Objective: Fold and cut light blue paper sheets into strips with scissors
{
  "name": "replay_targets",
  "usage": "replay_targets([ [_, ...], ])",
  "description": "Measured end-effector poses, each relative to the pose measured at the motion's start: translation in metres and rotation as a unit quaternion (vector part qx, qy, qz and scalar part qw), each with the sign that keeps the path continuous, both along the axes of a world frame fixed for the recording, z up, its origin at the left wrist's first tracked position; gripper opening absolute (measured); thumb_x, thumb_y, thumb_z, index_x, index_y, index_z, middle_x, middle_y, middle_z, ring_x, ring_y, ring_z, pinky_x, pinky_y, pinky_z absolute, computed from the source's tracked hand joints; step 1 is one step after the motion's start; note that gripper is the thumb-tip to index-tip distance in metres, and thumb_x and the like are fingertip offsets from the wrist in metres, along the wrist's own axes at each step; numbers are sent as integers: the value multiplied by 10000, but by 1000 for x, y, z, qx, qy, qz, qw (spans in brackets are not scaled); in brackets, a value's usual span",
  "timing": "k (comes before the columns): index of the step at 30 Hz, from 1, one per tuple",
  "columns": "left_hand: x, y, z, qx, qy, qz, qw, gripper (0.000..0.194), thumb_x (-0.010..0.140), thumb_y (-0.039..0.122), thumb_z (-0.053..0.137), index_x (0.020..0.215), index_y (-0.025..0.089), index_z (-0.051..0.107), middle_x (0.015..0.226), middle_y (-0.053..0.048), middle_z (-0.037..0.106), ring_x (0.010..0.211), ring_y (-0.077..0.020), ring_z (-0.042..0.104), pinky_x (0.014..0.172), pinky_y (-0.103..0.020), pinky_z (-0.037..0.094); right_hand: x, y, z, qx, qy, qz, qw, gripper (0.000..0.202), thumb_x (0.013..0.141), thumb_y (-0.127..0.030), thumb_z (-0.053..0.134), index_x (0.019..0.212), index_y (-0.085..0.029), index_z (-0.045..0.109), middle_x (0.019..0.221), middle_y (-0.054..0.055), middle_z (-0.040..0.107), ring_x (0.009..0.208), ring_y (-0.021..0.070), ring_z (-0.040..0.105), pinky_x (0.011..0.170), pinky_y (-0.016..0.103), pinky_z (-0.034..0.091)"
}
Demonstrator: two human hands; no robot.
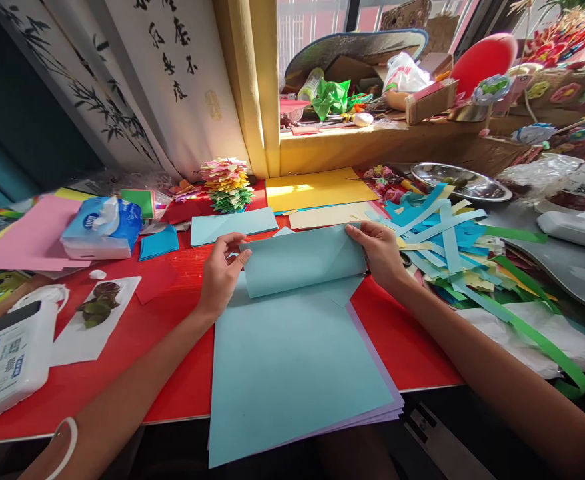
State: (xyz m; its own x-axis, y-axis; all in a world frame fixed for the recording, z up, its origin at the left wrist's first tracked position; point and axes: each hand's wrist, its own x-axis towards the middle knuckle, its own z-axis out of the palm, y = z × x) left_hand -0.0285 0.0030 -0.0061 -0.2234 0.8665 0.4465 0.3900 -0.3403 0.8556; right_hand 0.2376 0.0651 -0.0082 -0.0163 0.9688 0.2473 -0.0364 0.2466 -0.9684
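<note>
Between my two hands is a light blue sheet of paper (302, 263), raised in a long strip-like shape above a stack. My left hand (223, 270) pinches its left end, thumb in front. At the upper right corner, my right hand (378, 250) grips it with the thumb on the near face. Below lies a larger light blue sheet (297, 367) on top of lilac sheets (372, 360), overhanging the table's front edge. Whether the raised paper is joined to the sheet below I cannot tell. Just behind rests a folded pale blue paper (233, 225).
On the red table (172, 373) stand a tissue pack (103, 228) and a white box-like device (15, 367) at left. Cut paper strips (447, 233) pile up at right near a metal bowl (460, 181). A stack of folded coloured papers (226, 185) and yellow paper (317, 190) lie behind.
</note>
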Motion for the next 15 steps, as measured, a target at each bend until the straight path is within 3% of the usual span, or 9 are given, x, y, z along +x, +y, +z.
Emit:
replay_targets([
  [5,0,-2,0,1,-1,6,1000,277,760,306,592,1023,224,554,1044,-36,572,912,-150,526,797,-274,451,0,-1,-1,8,-4,-2,1000,241,703,-417,653,659,-185,604,587,-25,438,494,78,323,407,222,233],
  [15,1,-2,2,-5,6,14,1000,242,761,319,579,979,216,563,1007,-35,578,864,-149,533,793,-277,452,0,0,-1,9,-5,-7,1000,227,697,-417,655,704,-191,633,604,-19,469,502,85,339,413,226,244],
])
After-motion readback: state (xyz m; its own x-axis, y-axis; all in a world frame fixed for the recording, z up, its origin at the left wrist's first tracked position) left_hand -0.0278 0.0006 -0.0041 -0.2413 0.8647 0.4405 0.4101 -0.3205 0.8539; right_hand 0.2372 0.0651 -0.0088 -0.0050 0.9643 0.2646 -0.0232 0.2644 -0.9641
